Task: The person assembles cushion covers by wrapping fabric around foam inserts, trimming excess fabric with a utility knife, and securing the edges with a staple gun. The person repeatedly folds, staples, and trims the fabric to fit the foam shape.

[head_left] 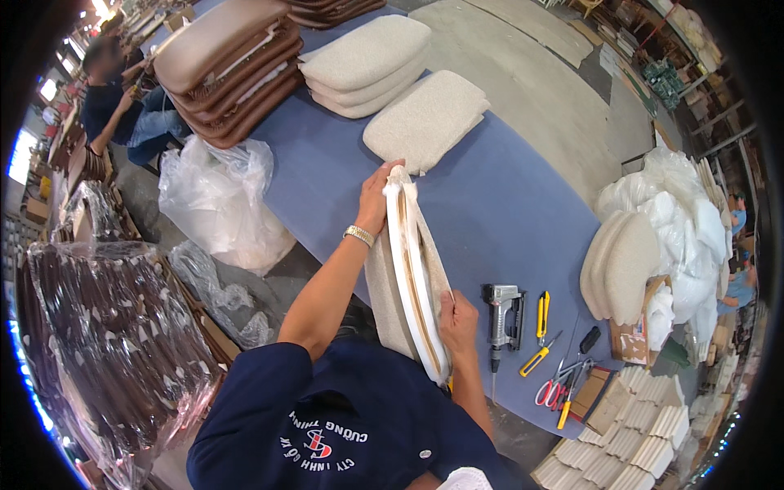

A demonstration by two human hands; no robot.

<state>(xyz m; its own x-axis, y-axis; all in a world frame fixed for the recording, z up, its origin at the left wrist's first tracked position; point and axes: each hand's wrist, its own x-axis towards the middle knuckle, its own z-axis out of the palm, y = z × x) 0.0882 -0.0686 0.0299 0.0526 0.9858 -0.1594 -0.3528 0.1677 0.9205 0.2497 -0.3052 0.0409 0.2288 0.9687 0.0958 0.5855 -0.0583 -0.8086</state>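
Against my front stands a seat cushion (400,261) on its edge, showing white foam, a brown board between, and loose beige fabric (431,245) along its sides. My left hand (376,202), with a metal watch on the wrist, is closed around its far end, where the fabric bunches. Lower down on the right side, my right hand (459,322) is closed on the fabric edge, with the thumb uppermost. Right of that hand, a staple gun (505,318) lies on the blue table (327,192). Just beyond the far end rests a beige-covered cushion (425,118).
Yellow-handled cutters (543,314) and red-handled scissors (549,394) lie at right. Behind are stacked beige cushions (371,53) and brown cushions (224,61). More beige cushions (625,265) stand by plastic bags (674,220). A person (114,114) sits at far left, near a plastic bag (220,196).
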